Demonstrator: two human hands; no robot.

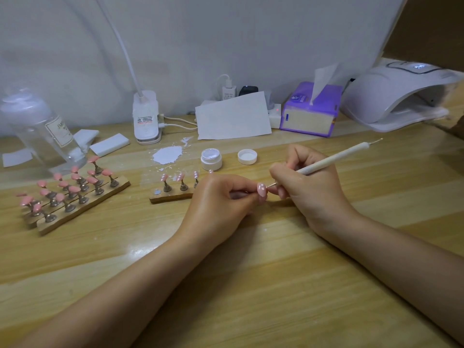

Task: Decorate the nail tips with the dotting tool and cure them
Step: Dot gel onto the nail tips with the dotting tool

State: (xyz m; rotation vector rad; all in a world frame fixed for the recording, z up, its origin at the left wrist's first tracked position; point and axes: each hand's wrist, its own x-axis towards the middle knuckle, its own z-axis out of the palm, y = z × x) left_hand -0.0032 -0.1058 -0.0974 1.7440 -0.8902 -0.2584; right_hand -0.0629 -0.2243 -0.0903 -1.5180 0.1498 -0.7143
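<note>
My left hand (221, 202) pinches a pink nail tip (261, 189) with white dots on it, held just above the wooden table. My right hand (305, 182) grips a white dotting tool (336, 156) like a pen, its metal point touching the tip's right edge. Behind my left hand a small wooden stand (170, 197) carries three dotted pink tips (179, 177). A larger stand (75, 209) at the left holds several plain pink tips. The white curing lamp (396, 96) sits at the back right.
An open white gel jar (211, 159) and its lid (247, 156) stand behind my hands, beside a white smear (167, 154). A clear bottle (45, 134), a clamp lamp base (146, 119), white paper (233, 116) and a purple tissue pack (311, 109) line the back.
</note>
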